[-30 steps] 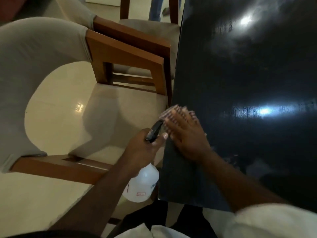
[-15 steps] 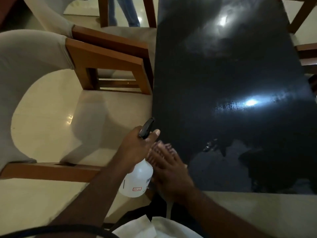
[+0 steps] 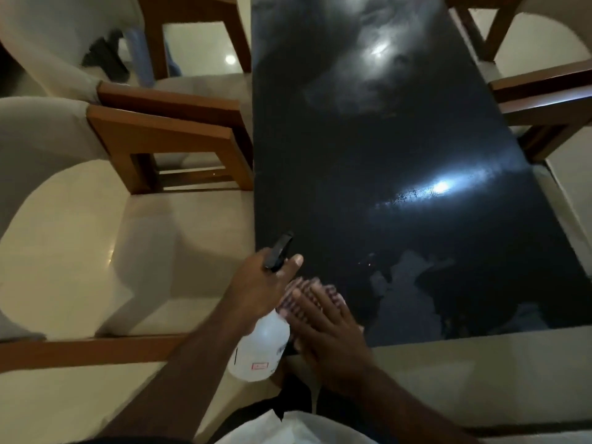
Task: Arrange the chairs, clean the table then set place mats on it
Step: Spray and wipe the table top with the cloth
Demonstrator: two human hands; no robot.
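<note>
A glossy black table [image 3: 384,139] fills the middle of the view. My left hand [image 3: 259,290] grips a white spray bottle [image 3: 261,350] by its black trigger head, just off the table's near left corner. My right hand [image 3: 330,334] lies flat with its fingers spread on a pink striped cloth [image 3: 307,291], pressing it onto the table's near left corner. Beige padded chairs with brown wooden arms stand along the left side, one near me [image 3: 166,139] and one farther back [image 3: 173,97].
Two more wood-armed chairs [image 3: 544,100] stand at the table's right side. Pale shiny floor [image 3: 80,238] shows under the left chairs. A second person's legs and dark shoes [image 3: 109,56] are at the top left. Ceiling lights glare off the tabletop.
My right hand and the cloth slid from the table's left edge back to its near left corner. The view has swung right, bringing the right-hand chairs into sight.
</note>
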